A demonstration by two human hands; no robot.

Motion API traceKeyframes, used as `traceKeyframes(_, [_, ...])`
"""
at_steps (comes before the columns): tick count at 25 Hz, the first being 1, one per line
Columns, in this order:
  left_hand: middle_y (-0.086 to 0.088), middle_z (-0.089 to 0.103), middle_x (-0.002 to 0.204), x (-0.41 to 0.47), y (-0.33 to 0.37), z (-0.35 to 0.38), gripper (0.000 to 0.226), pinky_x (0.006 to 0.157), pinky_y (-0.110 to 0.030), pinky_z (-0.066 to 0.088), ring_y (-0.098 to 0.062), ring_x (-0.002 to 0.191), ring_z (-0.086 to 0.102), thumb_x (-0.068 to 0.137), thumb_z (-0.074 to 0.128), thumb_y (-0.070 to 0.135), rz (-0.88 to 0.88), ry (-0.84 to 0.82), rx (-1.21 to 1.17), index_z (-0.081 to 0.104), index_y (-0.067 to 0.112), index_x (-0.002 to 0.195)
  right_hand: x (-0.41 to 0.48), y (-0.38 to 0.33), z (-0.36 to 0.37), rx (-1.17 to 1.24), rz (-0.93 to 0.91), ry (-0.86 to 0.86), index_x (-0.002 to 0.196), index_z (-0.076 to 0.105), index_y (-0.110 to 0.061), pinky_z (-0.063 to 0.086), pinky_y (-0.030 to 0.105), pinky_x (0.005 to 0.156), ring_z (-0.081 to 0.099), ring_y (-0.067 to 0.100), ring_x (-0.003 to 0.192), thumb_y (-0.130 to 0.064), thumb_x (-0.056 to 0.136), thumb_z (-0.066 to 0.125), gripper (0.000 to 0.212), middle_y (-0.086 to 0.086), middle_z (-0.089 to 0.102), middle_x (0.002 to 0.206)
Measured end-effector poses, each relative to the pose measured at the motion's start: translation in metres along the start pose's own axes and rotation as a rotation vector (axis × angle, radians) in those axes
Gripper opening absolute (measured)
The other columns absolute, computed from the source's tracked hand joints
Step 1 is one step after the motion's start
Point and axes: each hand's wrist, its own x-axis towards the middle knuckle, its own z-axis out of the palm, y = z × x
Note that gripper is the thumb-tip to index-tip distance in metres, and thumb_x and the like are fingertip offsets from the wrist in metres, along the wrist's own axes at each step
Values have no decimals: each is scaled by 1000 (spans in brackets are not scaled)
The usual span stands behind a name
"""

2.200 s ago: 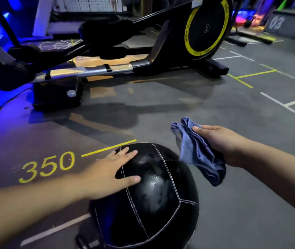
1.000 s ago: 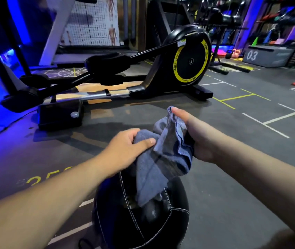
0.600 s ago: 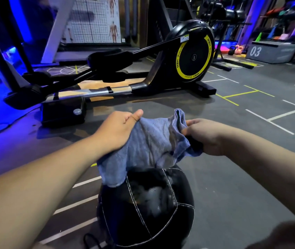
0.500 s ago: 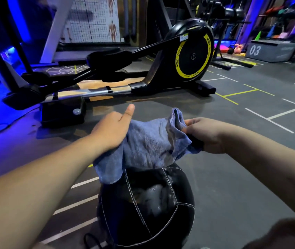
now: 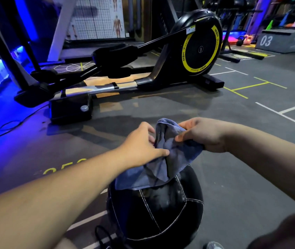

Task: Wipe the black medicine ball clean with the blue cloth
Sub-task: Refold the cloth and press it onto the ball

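Observation:
The black medicine ball, with white stitched seams, sits on the gym floor low in the middle of the head view. Above it both hands hold the blue cloth, bunched between them. My left hand pinches the cloth's left side with thumb and fingers. My right hand grips the upper right part in curled fingers. The lower edge of the cloth hangs down over the ball's top; whether it touches the ball I cannot tell.
A black and yellow elliptical trainer stands a short way ahead, its rail and pedals reaching to the left. A grey box marked 03 is at the far right. Yellow and white lines cross the dark floor. A black cord lies by the ball.
The cloth, spread wide between my hands half a second ago, is now gathered into a narrower bunch. My left hand has moved right toward my right hand, its thumb now down on the cloth.

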Motion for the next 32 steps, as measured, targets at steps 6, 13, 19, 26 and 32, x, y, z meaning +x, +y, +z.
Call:
traceKeyframes(6, [2,53,61,15,-20,-10,24,54,-29,38,-16,61,46,70,73,16,-45,19,64,51,16,61,1,0,-5,0,-45,10,104,68,1,53,34,78,64,29,89,14,87,48,29,26,69,103])
traceKeyframes(13, [1,64,81,29,-32,-65,16,68,-28,40,-23,81,59,74,68,11,24,374,177,65,19,88,-2,-8,-27,-407,-226,458,83,67,-16,46,24,58,58,14,65,-5,85,66,12,1,67,73])
traceKeyframes(19, [0,54,59,34,-42,-92,24,54,-26,38,-17,59,46,68,79,18,-32,445,-131,56,16,65,-8,-17,-36,-122,-285,443,84,72,-9,50,34,68,56,18,70,-11,89,67,7,8,64,75])
traceKeyframes(26, [-16,72,106,23,-21,-101,21,90,-38,53,-25,98,68,87,67,7,129,334,-787,69,5,108,-25,-37,-50,301,-362,459,105,69,-14,50,41,83,63,22,85,-18,96,56,16,7,69,97])
traceKeyframes(32, [-2,75,88,22,-11,-102,14,77,-26,56,-14,85,71,94,56,6,147,286,-929,67,15,98,-31,-42,-54,369,-428,448,97,68,-19,55,38,78,69,15,80,-19,98,53,14,-1,73,88])
